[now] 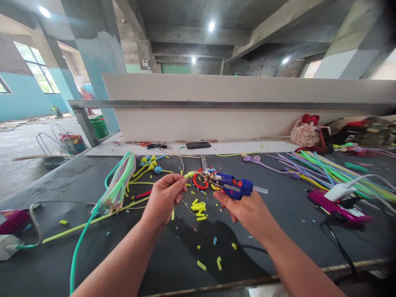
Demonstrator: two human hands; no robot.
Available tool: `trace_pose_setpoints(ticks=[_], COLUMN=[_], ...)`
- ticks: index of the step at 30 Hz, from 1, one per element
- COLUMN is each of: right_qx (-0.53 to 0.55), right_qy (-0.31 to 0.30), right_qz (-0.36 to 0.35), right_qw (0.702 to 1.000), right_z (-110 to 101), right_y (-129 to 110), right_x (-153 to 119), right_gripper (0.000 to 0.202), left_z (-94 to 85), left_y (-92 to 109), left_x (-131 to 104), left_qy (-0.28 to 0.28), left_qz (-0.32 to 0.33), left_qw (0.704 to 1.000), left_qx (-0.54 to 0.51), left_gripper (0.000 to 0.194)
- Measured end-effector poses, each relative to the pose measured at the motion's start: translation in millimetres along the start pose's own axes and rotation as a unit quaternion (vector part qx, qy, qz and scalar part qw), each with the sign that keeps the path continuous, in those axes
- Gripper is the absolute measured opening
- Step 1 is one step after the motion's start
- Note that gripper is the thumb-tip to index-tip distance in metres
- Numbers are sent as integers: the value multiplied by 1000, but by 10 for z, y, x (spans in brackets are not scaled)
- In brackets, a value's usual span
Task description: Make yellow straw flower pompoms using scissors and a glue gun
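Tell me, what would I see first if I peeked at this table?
You'd spot the blue glue gun in the right hand, mid-table, pointing toward a yellow piece pinched by the left hand. Left of the hands lies a bundle of pastel sticks, and more long colourful sticks spread on the right. Little yellow bits dot the dark table.

Both bare forearms rise from the lower edge toward the frame's centre. The left hand is curled, fingertips pinched together at centre. The right hand, just right of centre, is closed in a grip, wrist bent.
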State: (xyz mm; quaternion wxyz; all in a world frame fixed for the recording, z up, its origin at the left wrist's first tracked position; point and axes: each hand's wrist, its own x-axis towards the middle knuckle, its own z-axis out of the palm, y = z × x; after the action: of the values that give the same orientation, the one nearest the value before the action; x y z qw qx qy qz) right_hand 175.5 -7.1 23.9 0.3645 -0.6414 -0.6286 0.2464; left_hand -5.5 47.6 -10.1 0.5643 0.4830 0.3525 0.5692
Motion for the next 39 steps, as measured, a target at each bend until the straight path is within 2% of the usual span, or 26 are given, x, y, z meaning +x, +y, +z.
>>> trace_pose_setpoints(ticks=[6, 9, 14, 18, 27, 34, 39], right_qx=[7, 16, 17, -11, -51, -36, -30], right_qy=[-2, 20, 18, 5, -2, -1, -30], right_qz=[-18, -22, -7, 12, -49, -28, -27], right_qw=[1000, 999, 1000, 1000, 997, 999, 999], right_z=[-6, -8, 11, 32, 66, 77, 33], right_y=[-2, -9, -10, -8, -34, -36, 26], right_x=[-9, -12, -35, -47, -37, -32, -7], right_gripper=[27, 28, 30, 31, 24, 25, 28], left_z=[-28, -50, -69, -59, -92, -127, -143], left_y=[50, 77, 118, 150, 163, 125, 117], left_x=[-4, 13, 28, 14, 33, 53, 71], left_qy=[-61, -89, -111, -119, -125, -146, -143], left_qz=[-79, -122, -195, -244, -258, -258, -259], left_qw=[993, 981, 957, 942, 937, 929, 926], left_qx=[-70, -121, -183, -197, -202, -220, -233], left_gripper=[21, 18, 8, 12, 19, 17, 16])
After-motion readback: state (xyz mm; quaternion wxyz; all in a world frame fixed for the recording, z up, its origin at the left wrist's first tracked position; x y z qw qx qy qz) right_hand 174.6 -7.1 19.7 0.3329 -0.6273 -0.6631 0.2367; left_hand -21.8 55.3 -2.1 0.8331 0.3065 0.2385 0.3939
